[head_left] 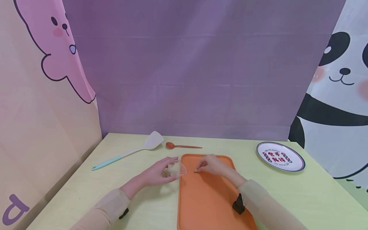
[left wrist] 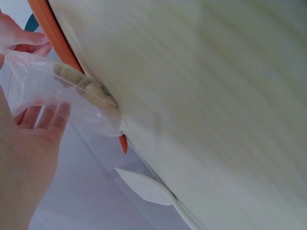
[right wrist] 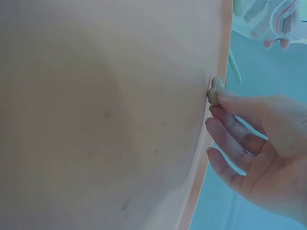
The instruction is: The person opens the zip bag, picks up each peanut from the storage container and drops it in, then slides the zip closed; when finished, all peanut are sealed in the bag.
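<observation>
My left hand point(head_left: 159, 172) grips a clear zip bag point(head_left: 174, 169) at the left edge of the orange tray point(head_left: 214, 204). Inside the bag, peanuts point(left wrist: 91, 91) in their shells are bunched at the bottom, as the left wrist view shows. Over the far part of the tray, my right hand point(head_left: 211, 165) pinches a single peanut point(right wrist: 215, 91) in its shell between thumb and forefinger. That peanut is close over the tray surface, and the other right fingers are loosely bent.
Behind the left hand lies a white spatula point(head_left: 153, 140) with a light blue handle. An orange-red spoon point(head_left: 184, 146) lies beyond the tray. A white plate point(head_left: 280, 156) with a dark rim and red lettering sits at the right. A purple curtain point(head_left: 195, 70) hangs behind the table.
</observation>
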`<state>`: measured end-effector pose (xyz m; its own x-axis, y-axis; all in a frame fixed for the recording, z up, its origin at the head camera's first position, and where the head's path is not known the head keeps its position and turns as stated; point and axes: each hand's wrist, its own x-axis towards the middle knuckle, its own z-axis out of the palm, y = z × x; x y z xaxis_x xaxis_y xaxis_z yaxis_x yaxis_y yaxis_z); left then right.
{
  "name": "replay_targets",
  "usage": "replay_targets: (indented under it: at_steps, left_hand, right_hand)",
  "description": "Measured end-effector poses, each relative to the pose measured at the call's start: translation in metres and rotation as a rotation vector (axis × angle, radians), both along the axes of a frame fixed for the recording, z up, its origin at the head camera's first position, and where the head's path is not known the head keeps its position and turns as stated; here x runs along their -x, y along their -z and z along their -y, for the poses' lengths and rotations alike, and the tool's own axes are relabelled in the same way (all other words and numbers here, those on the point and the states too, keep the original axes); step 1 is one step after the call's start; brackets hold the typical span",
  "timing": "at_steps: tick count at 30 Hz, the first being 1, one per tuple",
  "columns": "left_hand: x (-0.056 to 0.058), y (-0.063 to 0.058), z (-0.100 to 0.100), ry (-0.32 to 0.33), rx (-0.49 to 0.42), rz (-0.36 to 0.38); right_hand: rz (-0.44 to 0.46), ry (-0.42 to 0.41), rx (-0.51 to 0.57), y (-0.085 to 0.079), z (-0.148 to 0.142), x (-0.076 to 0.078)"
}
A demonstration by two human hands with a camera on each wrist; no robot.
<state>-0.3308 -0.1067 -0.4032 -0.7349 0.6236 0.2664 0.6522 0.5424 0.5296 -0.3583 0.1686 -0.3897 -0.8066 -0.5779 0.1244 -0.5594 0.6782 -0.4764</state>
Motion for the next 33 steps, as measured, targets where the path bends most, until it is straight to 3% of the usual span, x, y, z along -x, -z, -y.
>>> replay_targets:
  at_steps: [8,17,23,33]
  left_hand:
    - [-0.002,-0.001,-0.001,0.009,-0.003,0.009]
    - [-0.005,-0.002,-0.003,0.013,0.002,0.027]
    - [-0.006,0.000,-0.002,0.014,0.001,0.024]
    - [-0.005,-0.002,-0.003,0.010,0.003,0.028]
  right_hand:
    - [0.037,-0.018,-0.008,0.002,-0.004,0.001]
    - [0.036,0.043,-0.007,0.000,-0.005,-0.004]
    - [0.011,0.047,0.033,-0.012,-0.003,-0.013]
    - [-0.102,-0.047,0.107,-0.040,0.013,-0.033]
